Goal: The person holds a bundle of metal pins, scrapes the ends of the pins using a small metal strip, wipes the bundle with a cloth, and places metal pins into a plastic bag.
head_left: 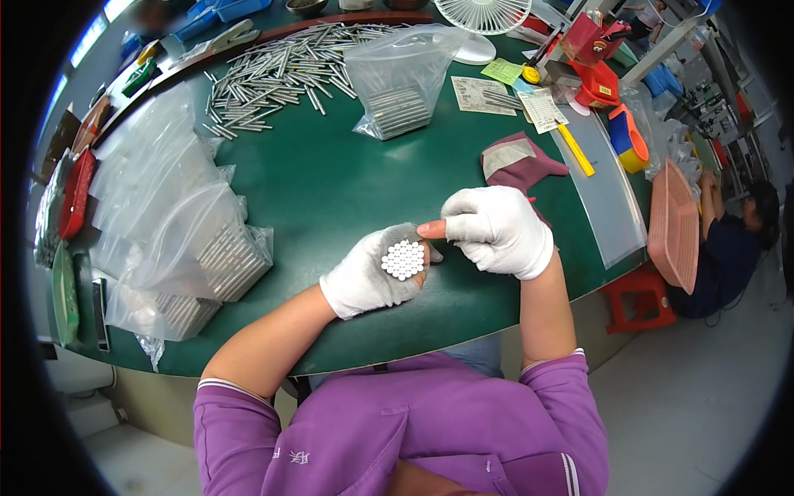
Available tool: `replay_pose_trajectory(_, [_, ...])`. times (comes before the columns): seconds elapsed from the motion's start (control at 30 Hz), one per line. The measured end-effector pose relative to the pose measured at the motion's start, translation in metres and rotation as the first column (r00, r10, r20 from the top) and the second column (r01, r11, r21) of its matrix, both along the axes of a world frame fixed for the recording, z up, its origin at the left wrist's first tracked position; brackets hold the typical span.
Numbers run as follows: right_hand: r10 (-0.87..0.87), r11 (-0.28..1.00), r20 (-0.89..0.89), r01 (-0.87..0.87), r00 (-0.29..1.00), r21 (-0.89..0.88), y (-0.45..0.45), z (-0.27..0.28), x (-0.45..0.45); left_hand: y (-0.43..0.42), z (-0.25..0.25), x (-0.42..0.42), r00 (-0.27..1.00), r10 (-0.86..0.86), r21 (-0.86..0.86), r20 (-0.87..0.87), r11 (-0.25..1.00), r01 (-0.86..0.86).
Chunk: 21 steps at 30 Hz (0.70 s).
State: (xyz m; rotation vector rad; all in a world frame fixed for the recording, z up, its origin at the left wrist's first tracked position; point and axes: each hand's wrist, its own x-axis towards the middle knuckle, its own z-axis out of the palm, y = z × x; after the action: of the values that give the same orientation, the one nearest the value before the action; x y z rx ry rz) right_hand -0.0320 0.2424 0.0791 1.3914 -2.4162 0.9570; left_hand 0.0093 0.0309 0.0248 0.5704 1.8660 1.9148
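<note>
My left hand [374, 277], in a white glove with greyed fingers, is wrapped around a bundle of metal rods [403, 260]. The rods' round, bright ends face up toward me; their lengths are hidden by the hand. My right hand [496, 231], also gloved, is just right of the bundle. Its bare index finger is stretched out to the left hand's fingers near the bundle's upper edge, while the other fingers curl in. Nothing shows in the right hand. Whether that fingertip touches the rods I cannot tell.
Loose metal rods [285, 70] are heaped at the back of the green table [331, 182]. Clear bags of rods stand at back [399, 112] and left [236, 256]. A maroon cloth [529, 169], a yellow cutter [576, 150] and a fan [484, 12] lie beyond. Another person [736, 248] sits at right.
</note>
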Motion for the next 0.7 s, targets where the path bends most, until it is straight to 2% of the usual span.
replay_pose_trajectory(0.27, [0.032,0.999,0.008,-0.032,0.999,0.001,-0.005,0.000,0.001,-0.001,-0.001,0.000,0.999,-0.009,0.026,-0.038,1.000,0.010])
replay_pose_trajectory(0.33, [0.044,0.998,0.022,-0.043,0.999,-0.052,-0.001,-0.004,-0.002,-0.001,-0.002,0.000,1.000,0.012,0.050,-0.024,0.999,-0.011])
replay_pose_trajectory(0.53, [0.053,0.998,0.007,-0.053,0.999,-0.024,-0.012,0.002,0.002,-0.002,0.005,0.000,0.998,-0.029,-0.106,-0.056,0.994,0.023])
replay_pose_trajectory(0.6, [0.034,0.999,0.102,-0.034,0.994,-0.005,-0.003,0.002,0.000,0.000,-0.004,0.000,1.000,-0.001,0.080,-0.014,0.997,0.002])
replay_pose_trajectory(0.7, [0.030,0.999,0.100,-0.027,0.995,-0.027,-0.005,0.000,0.001,-0.002,0.002,0.002,0.999,0.003,0.086,0.042,0.996,-0.007])
